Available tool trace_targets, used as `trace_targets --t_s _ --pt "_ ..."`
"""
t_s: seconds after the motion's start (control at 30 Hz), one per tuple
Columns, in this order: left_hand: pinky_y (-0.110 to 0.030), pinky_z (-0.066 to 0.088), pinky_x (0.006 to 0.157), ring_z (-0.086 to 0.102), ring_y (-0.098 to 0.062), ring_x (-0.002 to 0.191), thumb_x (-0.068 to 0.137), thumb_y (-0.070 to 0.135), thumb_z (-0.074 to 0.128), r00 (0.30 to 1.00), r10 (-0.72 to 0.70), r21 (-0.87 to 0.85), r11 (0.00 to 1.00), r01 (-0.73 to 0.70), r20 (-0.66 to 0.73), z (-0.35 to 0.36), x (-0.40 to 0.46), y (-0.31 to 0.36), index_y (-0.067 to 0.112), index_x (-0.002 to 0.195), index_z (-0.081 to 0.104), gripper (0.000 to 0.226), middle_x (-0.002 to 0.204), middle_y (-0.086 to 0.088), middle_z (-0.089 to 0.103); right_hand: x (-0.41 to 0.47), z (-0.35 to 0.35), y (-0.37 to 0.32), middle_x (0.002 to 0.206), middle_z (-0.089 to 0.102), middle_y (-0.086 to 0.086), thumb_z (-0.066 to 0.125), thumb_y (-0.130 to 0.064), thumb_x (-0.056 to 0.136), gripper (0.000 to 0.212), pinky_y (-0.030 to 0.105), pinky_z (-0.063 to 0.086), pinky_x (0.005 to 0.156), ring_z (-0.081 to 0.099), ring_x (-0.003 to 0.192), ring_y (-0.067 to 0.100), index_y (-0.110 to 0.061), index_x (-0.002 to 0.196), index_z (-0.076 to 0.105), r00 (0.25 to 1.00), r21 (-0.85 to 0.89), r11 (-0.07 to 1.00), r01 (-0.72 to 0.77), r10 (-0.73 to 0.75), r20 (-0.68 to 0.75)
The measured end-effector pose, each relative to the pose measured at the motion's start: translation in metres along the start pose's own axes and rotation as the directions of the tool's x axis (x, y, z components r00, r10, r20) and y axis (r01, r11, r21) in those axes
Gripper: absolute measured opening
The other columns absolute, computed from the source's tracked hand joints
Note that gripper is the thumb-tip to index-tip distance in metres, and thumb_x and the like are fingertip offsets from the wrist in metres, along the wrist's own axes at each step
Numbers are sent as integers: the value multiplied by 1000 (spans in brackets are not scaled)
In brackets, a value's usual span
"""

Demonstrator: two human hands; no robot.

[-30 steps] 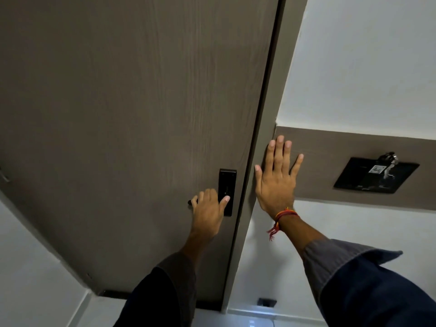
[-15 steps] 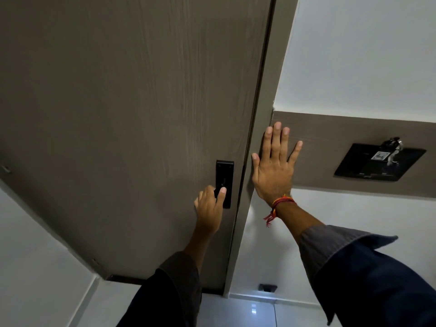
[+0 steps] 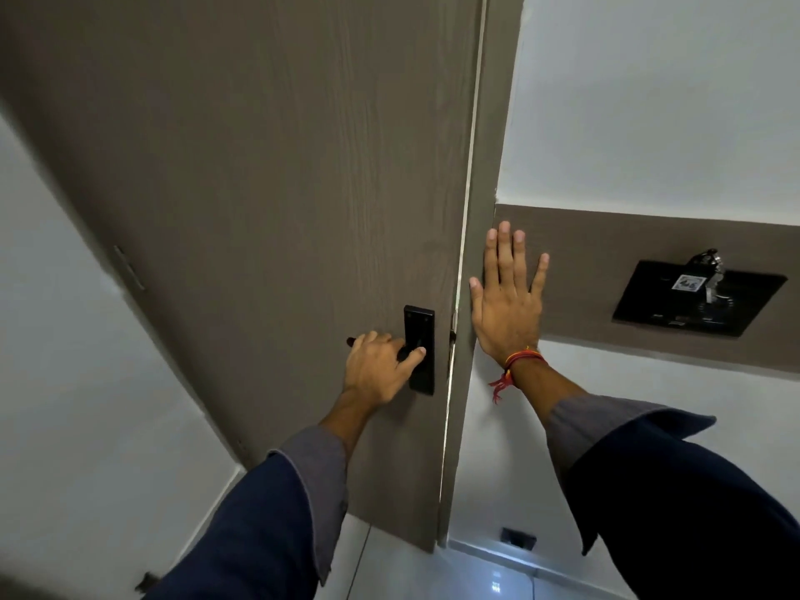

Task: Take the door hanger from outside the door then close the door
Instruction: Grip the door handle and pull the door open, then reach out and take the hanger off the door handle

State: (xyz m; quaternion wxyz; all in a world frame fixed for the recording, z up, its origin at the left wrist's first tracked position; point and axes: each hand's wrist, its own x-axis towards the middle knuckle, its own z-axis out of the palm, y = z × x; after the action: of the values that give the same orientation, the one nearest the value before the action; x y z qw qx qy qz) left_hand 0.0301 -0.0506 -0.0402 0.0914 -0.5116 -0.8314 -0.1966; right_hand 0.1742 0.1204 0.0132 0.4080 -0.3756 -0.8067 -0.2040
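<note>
A tall grey-brown wooden door (image 3: 268,175) fills the left and middle of the head view. A thin bright slit shows between its right edge and the door frame (image 3: 487,166). My left hand (image 3: 376,368) is closed around the black door handle (image 3: 353,341), beside its black lock plate (image 3: 418,348). My right hand (image 3: 506,303) lies flat with fingers spread on the frame and the brown wall panel (image 3: 614,270) to the right. A red thread is tied at that wrist. No door hanger is in view.
A black key-card holder (image 3: 697,298) with a key and tag in it sits on the brown wall panel at the right. White walls stand on both sides. A glossy white tiled floor (image 3: 476,573) and a small black door stop (image 3: 517,538) lie below.
The door has swung slightly toward me, so a bright slit now shows at its right edge. My left hand has turned on the handle. My right hand stays flat on the frame.
</note>
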Motion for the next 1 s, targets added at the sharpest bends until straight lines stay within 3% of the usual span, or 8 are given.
trace_targets --t_s 0.1,0.2,0.3,0.43,0.63,1.0 --pt "-37 43 89 60 -27 85 95 51 49 998 -55 52 997 55 7 -14 -12 17 8 77 71 51 83 -9 69 -1 -9 4 177 -13 4 42 -40 108 79 51 -17 129 -26 160 19 -13 169 -1 998 24 999 29 -30 49" --pt "-40 45 91 58 -27 78 93 44 50 991 -136 63 989 137 -5 -26 -25 40 9 62 59 48 75 -11 66 -2 -20 12 178 3 9 44 -39 106 78 49 -18 128 -11 162 22 -10 169 8 993 45 996 76 -80 82" --pt "-42 47 94 59 -32 89 94 40 48 970 -242 105 964 244 -33 -34 -39 58 1 75 68 47 85 -17 68 -4 -30 20 177 8 10 44 -37 105 77 47 -16 130 2 164 23 -8 168 10 987 103 988 112 -123 99" --pt "-41 41 104 59 -33 100 94 35 44 939 -341 199 917 345 -55 -35 -56 74 0 98 71 44 101 -19 70 -4 -41 23 177 10 12 46 -37 105 77 53 3 130 14 165 27 -7 168 12 978 176 974 143 -166 127" --pt "-46 33 115 58 -29 105 96 34 36 898 -426 241 865 439 -108 -35 -90 76 6 104 67 42 106 -15 68 -11 -42 26 177 10 13 48 -40 106 79 55 3 129 13 165 29 -5 168 13 968 202 968 151 -186 167" --pt "-48 30 119 52 -27 121 98 30 32 837 -536 277 792 545 -115 -59 -149 75 4 117 62 43 119 -15 64 -14 -39 29 177 5 14 48 -40 105 81 58 3 129 10 165 31 -3 168 10 944 264 947 182 -244 221"
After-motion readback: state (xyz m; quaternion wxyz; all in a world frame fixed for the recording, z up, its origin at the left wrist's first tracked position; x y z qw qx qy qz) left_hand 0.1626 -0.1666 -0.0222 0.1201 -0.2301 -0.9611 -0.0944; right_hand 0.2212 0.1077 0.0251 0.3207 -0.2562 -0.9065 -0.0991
